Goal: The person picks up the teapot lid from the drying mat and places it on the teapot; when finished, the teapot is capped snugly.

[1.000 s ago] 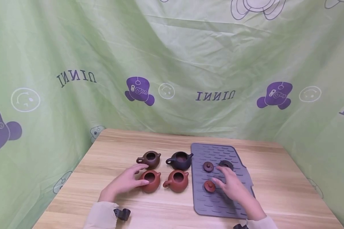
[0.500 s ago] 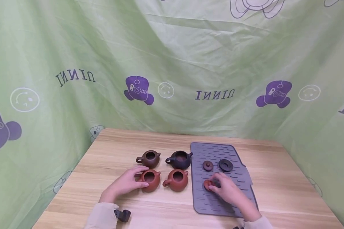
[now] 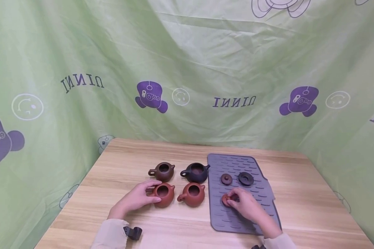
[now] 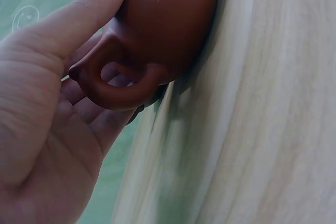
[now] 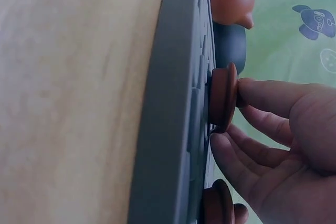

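In the head view, my left hand [image 3: 137, 197] holds a red clay teapot [image 3: 167, 201] with no lid, thumb and fingers on opposite sides. The left wrist view shows its looped handle [image 4: 118, 95] near the palm and its base on the table. On the grey mat [image 3: 219, 221], my right hand [image 3: 247, 204] pinches a red teapot lid [image 3: 225, 200] by its knob. From the right wrist, this lid [image 5: 220, 98] appears upright at the mat surface. Another reddish lid [image 5: 216, 205] shows below it there; the right hand seems to hide it from the head camera.
A second red teapot [image 3: 194, 200], a brown teapot [image 3: 165, 175] and a black teapot [image 3: 197, 177] stand lidless on the wooden table [image 3: 162, 230]. A brown lid [image 3: 226, 179] and a black lid [image 3: 246, 178], its underside up, lie on the mat's far part. Green cloth surrounds the table.
My right hand has come left and down from over the mat onto the red lid, its fingers closing on the knob. The left hand stays at the red teapot.
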`<state>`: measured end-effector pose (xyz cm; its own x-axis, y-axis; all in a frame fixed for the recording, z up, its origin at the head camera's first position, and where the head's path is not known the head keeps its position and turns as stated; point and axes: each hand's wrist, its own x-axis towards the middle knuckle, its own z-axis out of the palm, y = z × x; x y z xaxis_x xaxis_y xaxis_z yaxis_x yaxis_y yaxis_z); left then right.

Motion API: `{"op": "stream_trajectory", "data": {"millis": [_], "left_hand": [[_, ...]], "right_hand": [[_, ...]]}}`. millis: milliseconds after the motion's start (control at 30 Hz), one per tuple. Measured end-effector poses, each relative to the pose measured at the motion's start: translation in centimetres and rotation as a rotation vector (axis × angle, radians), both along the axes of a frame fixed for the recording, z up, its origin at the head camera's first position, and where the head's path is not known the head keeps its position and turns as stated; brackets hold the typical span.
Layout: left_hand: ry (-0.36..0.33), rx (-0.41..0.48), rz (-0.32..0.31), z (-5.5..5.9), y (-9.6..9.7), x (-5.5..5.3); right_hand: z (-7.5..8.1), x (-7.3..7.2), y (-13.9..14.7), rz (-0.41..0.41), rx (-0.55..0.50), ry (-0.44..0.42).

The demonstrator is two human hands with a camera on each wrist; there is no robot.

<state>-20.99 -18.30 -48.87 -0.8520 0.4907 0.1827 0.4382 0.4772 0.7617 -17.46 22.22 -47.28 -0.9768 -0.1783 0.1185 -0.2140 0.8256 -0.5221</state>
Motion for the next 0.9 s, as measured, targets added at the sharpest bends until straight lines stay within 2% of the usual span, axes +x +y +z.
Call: {"op": "stream_trajectory", "data": {"millis": [200,467,667,900], "left_hand": [[-0.020,-0.002,0.003,0.3,0.1,-0.1],[-0.019,-0.018,0.006,0.5,0.2,-0.3],[-0.021,-0.024,0.008,0.4,0.2,-0.2],[-0.015,-0.025,0.004,0.4,0.0,0.0]], "right_hand": [[0.6,-0.4,-0.7,-0.005,-0.068,0.038],[2.3,-1.1,-2.2,-0.037,-0.158,0.006],[3.4,-1.5,-3.4,-0.006,-0.192,0.029],[4.5,-2.2,-5.7,0.067,-0.253,0.050]]}}
